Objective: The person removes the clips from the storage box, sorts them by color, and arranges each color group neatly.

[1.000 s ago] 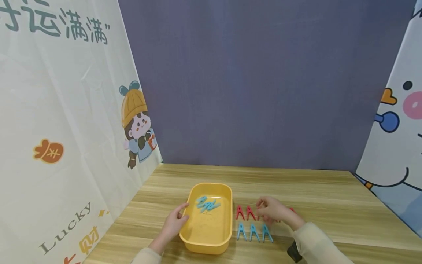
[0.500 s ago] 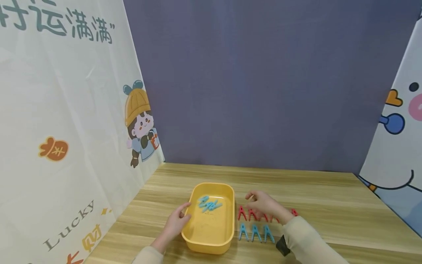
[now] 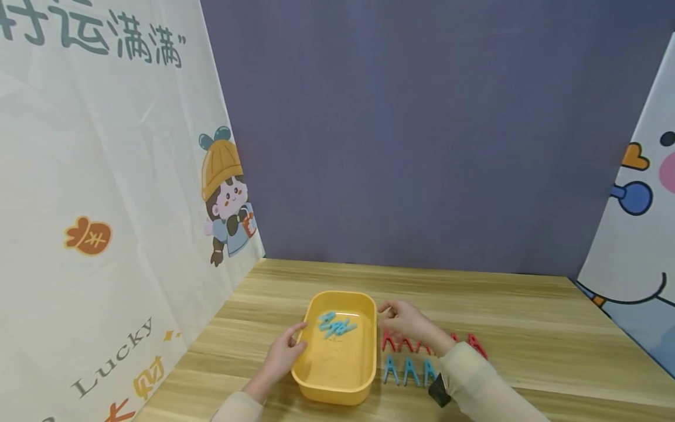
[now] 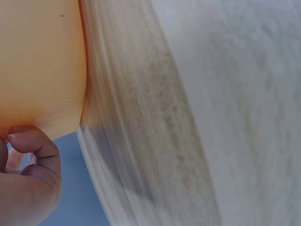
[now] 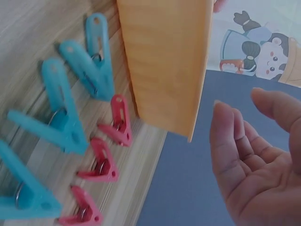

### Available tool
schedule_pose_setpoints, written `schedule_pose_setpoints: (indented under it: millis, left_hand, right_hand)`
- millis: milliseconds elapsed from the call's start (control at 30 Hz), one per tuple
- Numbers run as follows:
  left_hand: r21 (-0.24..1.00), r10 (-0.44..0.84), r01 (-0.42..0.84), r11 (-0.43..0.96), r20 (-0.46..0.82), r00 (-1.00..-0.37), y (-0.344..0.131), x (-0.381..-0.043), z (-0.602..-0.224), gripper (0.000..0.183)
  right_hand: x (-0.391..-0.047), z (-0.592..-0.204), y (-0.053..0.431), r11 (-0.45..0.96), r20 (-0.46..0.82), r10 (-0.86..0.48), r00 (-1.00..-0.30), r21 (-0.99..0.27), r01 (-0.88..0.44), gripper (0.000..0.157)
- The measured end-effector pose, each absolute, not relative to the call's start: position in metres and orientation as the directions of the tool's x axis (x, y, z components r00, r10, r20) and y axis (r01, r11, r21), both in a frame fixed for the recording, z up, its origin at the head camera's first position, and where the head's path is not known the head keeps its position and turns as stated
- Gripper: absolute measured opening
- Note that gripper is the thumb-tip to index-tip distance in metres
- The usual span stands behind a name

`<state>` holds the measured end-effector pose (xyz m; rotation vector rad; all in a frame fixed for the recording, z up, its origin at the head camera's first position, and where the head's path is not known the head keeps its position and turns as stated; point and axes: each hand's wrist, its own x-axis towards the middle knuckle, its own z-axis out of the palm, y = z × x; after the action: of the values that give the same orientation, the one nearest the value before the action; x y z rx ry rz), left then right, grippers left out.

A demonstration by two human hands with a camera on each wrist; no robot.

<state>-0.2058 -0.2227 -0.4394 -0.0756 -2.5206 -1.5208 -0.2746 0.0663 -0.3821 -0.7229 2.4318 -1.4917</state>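
Note:
A yellow plastic basin (image 3: 334, 366) stands on the table, with several light blue clothespins (image 3: 337, 327) lying in its far half. My left hand (image 3: 282, 354) grips the basin's left rim; in the left wrist view its curled fingers meet the yellow wall. Close by the basin's right rim, my right hand (image 3: 408, 322) hovers with thumb and fingers parted. Nothing lies between them in the right wrist view. Below that hand runs a row of red clothespins (image 5: 101, 162), partly covered by the hand and forearm in the head view. Nearer me lie three blue clothespins (image 3: 411, 372).
The wood-grain table (image 3: 506, 328) reaches back to a plain purple-grey backdrop (image 3: 411, 146). A white printed sheet (image 3: 132, 176) borders it on the left, another on the right. A black block (image 3: 439, 391) sits at my right wrist.
My right hand has moved left, from over the red clothespins to beside the basin's right rim. My left hand keeps its hold on the basin. The view has shifted slightly.

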Motion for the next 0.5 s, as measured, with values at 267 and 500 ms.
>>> schedule_pose_setpoints:
  millis: [267, 500]
  left_hand:
    - [0.868, -0.051, 0.157, 0.472, 0.204, -0.978, -0.223, -0.204, -0.437, 0.040]
    - [0.871, -0.045, 0.162, 0.463, 0.206, -0.977, -0.223, -0.205, -0.438, 0.040]
  right_hand:
    - [-0.274, -0.378, 0.051, 0.347, 0.158, -0.518, -0.841, -0.859, -0.376, 0.028]
    - [-0.274, -0.382, 0.041, 0.315, 0.148, -0.512, -0.846, -0.884, -0.345, 0.027]
